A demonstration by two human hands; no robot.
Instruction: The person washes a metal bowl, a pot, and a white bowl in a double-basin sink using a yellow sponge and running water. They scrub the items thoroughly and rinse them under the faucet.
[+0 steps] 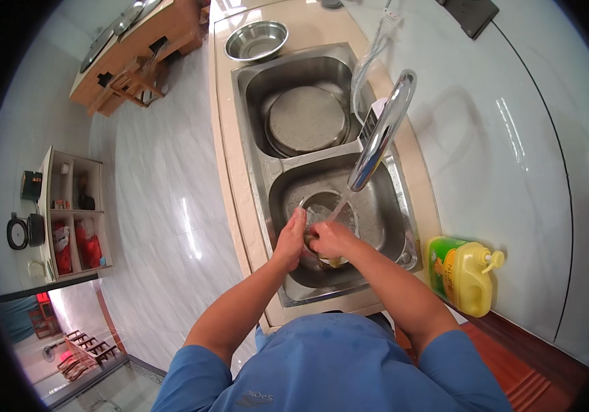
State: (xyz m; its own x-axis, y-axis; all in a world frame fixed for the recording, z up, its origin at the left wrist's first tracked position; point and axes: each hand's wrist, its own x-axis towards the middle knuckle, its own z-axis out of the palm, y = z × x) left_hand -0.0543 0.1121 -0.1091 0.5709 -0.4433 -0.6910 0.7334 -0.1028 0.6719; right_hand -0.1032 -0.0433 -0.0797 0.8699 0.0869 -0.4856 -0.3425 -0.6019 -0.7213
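Note:
In the near basin of a stainless steel double sink (261,177), a round metal bowl (320,195) sits tilted under running water. My left hand (291,241) grips the bowl's left rim, thumb uppermost. Over the bowl's near side, my right hand (333,239) is curled with its fingers down; whether it holds anything is hidden. A water stream (339,206) falls from the chrome faucet (383,131) into the bowl beside my right hand. Something yellowish (334,261) shows just below that hand, too small to name.
Round metal pans (307,119) lie stacked in the far basin. A steel basin (257,41) stands on the counter beyond it. To the right, a yellow pump bottle of detergent (462,275) stands by the wall. A tiled floor and low shelf (79,216) are at left.

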